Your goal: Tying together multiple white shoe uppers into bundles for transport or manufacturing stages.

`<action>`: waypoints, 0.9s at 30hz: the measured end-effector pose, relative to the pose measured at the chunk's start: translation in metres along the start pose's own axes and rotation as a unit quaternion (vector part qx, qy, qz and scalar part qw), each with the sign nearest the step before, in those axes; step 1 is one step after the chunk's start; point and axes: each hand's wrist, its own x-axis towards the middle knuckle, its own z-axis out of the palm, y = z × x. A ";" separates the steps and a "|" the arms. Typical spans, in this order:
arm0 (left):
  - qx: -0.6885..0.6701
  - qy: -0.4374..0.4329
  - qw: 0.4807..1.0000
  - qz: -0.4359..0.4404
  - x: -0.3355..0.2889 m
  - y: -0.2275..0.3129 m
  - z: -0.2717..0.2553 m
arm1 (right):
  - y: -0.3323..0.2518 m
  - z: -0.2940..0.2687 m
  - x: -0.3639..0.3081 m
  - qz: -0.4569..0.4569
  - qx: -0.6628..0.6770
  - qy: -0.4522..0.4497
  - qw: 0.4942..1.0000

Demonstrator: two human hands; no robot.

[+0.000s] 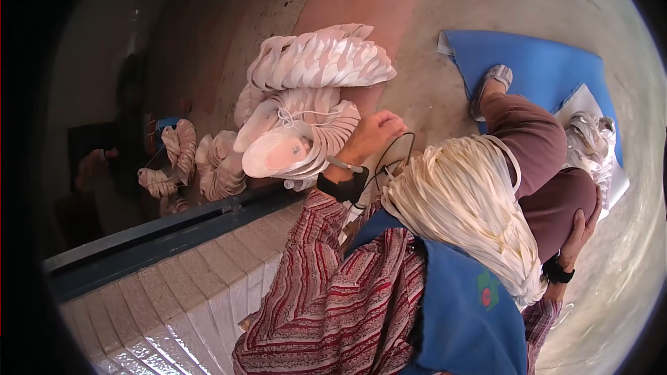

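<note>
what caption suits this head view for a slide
Left hand beside bundled insoles, right hand at the knee, cream strips heaped between.

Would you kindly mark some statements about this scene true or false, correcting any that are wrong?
1. A thick bundle of long, flat, cream-coloured strips lies across the person's lap. True.
2. The right hand is holding up that bundle. False: it rests against a knee of the dark brown trousers.
3. The left hand is near the pinkish-white, layered, sole-shaped pieces. True.
4. Only the left wrist wears a black band. False: black bands show on both wrists.
5. A large, flat blue sheet lies to the right of those pieces. True.
</note>
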 end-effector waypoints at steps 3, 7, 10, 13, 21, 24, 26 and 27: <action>-0.099 0.101 0.989 -0.049 -0.006 -0.021 -0.036 | 0.008 -0.008 0.000 -0.006 -0.009 -0.001 1.000; -0.198 0.253 0.947 0.001 -0.007 -0.028 -0.102 | 0.010 -0.010 0.002 0.009 -0.012 0.006 1.000; -0.151 0.360 0.918 0.070 0.001 -0.015 -0.162 | 0.010 -0.011 0.003 -0.001 -0.031 0.002 1.000; -0.006 0.504 0.862 0.061 0.011 -0.015 -0.232 | 0.014 -0.012 0.002 0.003 -0.004 -0.005 1.000; 0.224 0.554 0.799 -0.062 0.041 -0.015 -0.286 | 0.005 -0.014 0.001 0.011 -0.034 0.001 0.999; 0.046 0.443 0.895 -0.036 0.049 -0.028 -0.290 | 0.007 -0.014 0.001 0.011 -0.028 0.001 1.000; 0.095 0.463 0.879 -0.062 0.057 -0.026 -0.275 | 0.007 -0.014 -0.001 0.014 -0.035 0.007 0.999; 0.146 0.483 0.859 -0.087 0.060 -0.023 -0.265 | 0.007 -0.014 -0.001 0.016 -0.039 0.013 0.999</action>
